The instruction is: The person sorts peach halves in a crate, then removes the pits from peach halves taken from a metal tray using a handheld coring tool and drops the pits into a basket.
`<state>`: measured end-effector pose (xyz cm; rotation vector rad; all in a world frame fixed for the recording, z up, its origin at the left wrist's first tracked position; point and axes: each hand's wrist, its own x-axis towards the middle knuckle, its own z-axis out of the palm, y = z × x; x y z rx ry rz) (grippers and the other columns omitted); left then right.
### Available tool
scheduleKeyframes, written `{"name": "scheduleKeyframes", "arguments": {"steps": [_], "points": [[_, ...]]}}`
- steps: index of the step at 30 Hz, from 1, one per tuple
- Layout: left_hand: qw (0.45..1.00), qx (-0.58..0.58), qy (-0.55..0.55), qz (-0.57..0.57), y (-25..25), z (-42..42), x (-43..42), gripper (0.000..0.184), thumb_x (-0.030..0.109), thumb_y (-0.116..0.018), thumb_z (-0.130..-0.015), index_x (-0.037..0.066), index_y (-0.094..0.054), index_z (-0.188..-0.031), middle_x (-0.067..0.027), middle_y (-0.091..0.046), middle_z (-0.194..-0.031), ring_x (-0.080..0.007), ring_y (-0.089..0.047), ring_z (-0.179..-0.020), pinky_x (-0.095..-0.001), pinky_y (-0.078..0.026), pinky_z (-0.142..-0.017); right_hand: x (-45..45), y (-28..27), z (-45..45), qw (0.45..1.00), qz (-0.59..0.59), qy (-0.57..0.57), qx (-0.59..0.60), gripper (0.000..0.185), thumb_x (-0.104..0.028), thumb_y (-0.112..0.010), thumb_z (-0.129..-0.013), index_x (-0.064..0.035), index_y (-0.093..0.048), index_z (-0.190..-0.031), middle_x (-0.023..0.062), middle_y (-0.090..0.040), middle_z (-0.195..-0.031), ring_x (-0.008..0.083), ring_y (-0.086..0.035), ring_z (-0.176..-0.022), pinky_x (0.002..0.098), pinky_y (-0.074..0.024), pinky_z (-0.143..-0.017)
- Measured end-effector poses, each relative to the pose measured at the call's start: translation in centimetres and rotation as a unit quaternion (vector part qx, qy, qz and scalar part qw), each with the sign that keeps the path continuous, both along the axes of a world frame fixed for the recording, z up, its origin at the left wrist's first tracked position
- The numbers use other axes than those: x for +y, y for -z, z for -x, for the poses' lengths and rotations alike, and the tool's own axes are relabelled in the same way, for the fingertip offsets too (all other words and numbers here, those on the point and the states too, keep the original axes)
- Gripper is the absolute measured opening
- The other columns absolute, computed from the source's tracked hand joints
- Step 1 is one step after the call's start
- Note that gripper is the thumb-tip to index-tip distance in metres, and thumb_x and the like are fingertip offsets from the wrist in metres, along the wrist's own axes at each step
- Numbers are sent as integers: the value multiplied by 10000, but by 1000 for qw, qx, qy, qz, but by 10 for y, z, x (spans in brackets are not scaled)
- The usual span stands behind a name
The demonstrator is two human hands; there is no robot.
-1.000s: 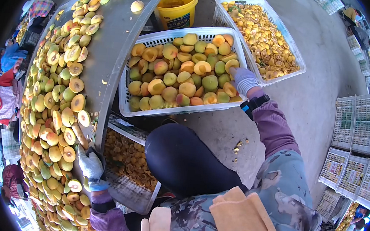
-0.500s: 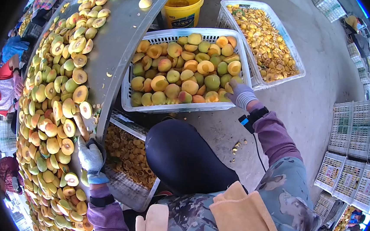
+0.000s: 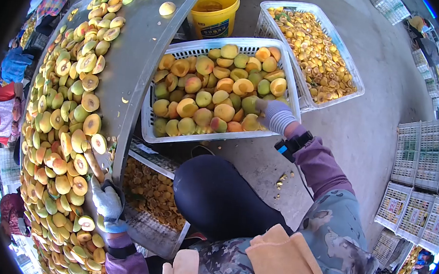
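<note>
My left hand [image 3: 107, 200], in a grey-white glove, is closed around a wooden handle [image 3: 94, 164] at the table's edge. The handle's far end lies against halved peaches [image 3: 80, 164] heaped along the metal table [image 3: 133, 53]. My right hand [image 3: 278, 117], in a pale purple glove, is over the right side of a white plastic crate [image 3: 219, 135] of halved peaches. Its fingers stretch left and touch a greenish peach half [image 3: 250, 104]. No fruit shows lifted in that hand, though part of the fingers is hidden.
Behind the crate stand a yellow bucket [image 3: 214, 20] and another white crate [image 3: 358, 91] of small yellow scraps. Below the table edge is a crate of brownish scraps [image 3: 153, 196]. Stacked crates [image 3: 419, 152] stand right; other people [image 3: 6, 112] are at the far left.
My right hand has moved left and slightly down, from the crate's right edge onto the fruit. My left hand keeps its grip on the wooden handle. The view has shifted slightly.
</note>
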<state>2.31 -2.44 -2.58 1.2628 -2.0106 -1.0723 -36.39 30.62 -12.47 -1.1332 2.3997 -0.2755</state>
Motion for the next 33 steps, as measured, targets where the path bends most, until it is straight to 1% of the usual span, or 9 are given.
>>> {"name": "scheduleKeyframes", "arguments": {"steps": [4,9,13,17,20,24,25,29,33], "points": [[992,88,-39,-86,-3,6,8,399,37,-510,-945,-48,-444,-1329,-131,-598,-1137,-144,-585,-934,-239,-508,-811,-10,4,-16,1000,3,25,5,272,-216,-639,-809,-108,-602,-1055,178,-672,-807,374,-660,-783,456,-523,-673],[994,54,-36,-87,1,2,1,461,35,-475,-954,-68,-351,-1385,-153,-591,-1108,-169,-605,-909,-256,-521,-775,-18,-3,-13,999,-43,-21,8,304,-204,-650,-799,-92,-567,-1069,175,-665,-841,375,-657,-829,464,-522,-709],[998,-60,-25,-6,-9,5,8,447,43,-488,-948,-92,-378,-1359,-160,-599,-1107,-169,-611,-896,-256,-527,-745,-41,-9,24,971,155,80,161,396,-259,-681,-791,-114,-555,-1137,168,-653,-937,345,-640,-861,443,-521,-741],[996,-68,-21,46,-7,4,8,429,38,-499,-939,-100,-406,-1335,-165,-608,-1105,-161,-610,-892,-252,-532,-738,-71,21,36,974,79,85,193,550,-299,-705,-767,-127,-517,-1255,144,-584,-1174,314,-575,-1069,445,-510,-814],[999,-43,-28,14,-11,9,10,431,35,-505,-937,-96,-407,-1336,-168,-605,-1110,-160,-610,-888,-252,-536,-721,-88,-7,25,982,-33,47,181,511,-310,-709,-768,-107,-553,-1210,144,-598,-1149,306,-565,-1091,436,-510,-826],[998,2,-54,-32,-8,10,13,436,36,-512,-933,-93,-410,-1337,-170,-605,-1105,-164,-615,-876,-254,-536,-712,-116,9,78,958,161,176,162,454,-431,-675,-790,-111,-627,-1108,141,-663,-1002,332,-621,-999,438,-494,-866],[995,36,-68,-60,-7,11,14,434,36,-511,-931,-96,-415,-1333,-171,-609,-1095,-166,-616,-872,-256,-535,-709,-125,16,89,936,230,206,169,555,-529,-639,-782,-94,-615,-1125,152,-682,-1006,346,-641,-972,433,-494,-869],[998,-2,-60,3,5,1,8,420,36,-507,-915,-109,-447,-1303,-171,-636,-1002,-172,-623,-852,-280,-530,-696,-170,21,116,929,13,357,94,767,-594,-617,-772,-28,-528,-1282,211,-604,-1225,349,-574,-1139,430,-430,-989],[997,6,-58,-57,-6,6,11,436,-15,-477,-913,-78,-408,-1339,-161,-580,-1123,-170,-610,-871,-264,-532,-741,-197,10,109,896,-21,439,56,802,-579,-665,-726,-71,-502,-1325,163,-515,-1369,287,-521,-1237,443,-358,-1047]]}}
